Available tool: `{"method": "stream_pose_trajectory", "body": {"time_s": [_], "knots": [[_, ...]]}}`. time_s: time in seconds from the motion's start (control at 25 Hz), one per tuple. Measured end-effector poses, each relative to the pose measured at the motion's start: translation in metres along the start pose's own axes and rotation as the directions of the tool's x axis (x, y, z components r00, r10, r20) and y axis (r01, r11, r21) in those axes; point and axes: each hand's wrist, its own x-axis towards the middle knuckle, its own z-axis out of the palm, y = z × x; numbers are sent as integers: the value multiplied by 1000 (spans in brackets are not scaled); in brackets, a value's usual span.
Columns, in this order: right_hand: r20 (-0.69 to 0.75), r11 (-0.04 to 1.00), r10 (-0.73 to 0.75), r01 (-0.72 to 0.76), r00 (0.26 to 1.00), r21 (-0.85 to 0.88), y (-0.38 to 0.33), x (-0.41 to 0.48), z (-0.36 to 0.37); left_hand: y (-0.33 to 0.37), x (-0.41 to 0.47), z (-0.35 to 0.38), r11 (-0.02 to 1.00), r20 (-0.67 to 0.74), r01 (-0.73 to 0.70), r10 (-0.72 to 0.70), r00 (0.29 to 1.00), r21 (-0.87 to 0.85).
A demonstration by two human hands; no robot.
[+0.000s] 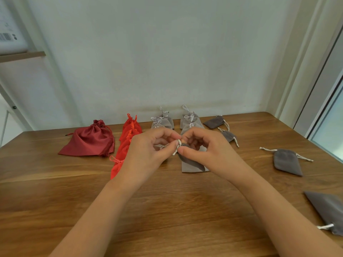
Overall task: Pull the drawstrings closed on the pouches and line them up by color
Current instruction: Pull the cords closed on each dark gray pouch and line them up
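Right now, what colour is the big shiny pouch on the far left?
The big satin drawstring pouch is dark red, seen in the head view.

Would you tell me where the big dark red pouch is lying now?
In the head view, the dark red pouch lies far left on the table, just left of the orange-red pouch column.

A dark grey pouch (187, 158) is held up over the table's middle, its white drawstring (178, 142) looped at the mouth. Behind it, sorted by colour, lie a large dark-red satin pouch (89, 140), a column of bright red pouches (128, 134) and two columns of light grey pouches (163, 122) — mouths gathered. Four loose grey pouches (287, 161) lie scattered to the right.
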Motion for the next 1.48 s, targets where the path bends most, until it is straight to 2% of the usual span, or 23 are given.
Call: {"method": "stream_pose_trajectory", "body": {"time_s": [0.16,0.24,0.4,0.56,0.72,0.88,1.0,1.24,1.48], "knots": [[-29,987,105,-101,994,124,8,6,0,-6,-1,-1,959,-7,-189,195,981,213],[30,953,168,-170,985,252,9,7,-1,-8,0,-2,921,21,-264,270,963,288],[72,931,193,-206,979,300,7,6,-11,-10,1,-2,877,51,-333,337,940,345],[67,929,181,-193,981,317,3,6,-16,-7,0,1,878,25,-378,388,921,293],[63,933,157,-169,986,318,3,4,-18,-3,-2,1,886,-17,-385,403,915,257],[75,954,124,-139,989,265,1,3,-17,-5,-2,1,915,-34,-322,340,940,244],[93,968,93,-112,991,223,1,3,-18,-4,-2,2,931,-7,-294,302,953,217],[144,938,114,-155,983,311,3,3,-24,1,-5,3,953,50,-270,266,963,135],[236,948,126,-187,963,259,7,3,-30,2,-5,5,909,156,-349,320,934,226]]}}
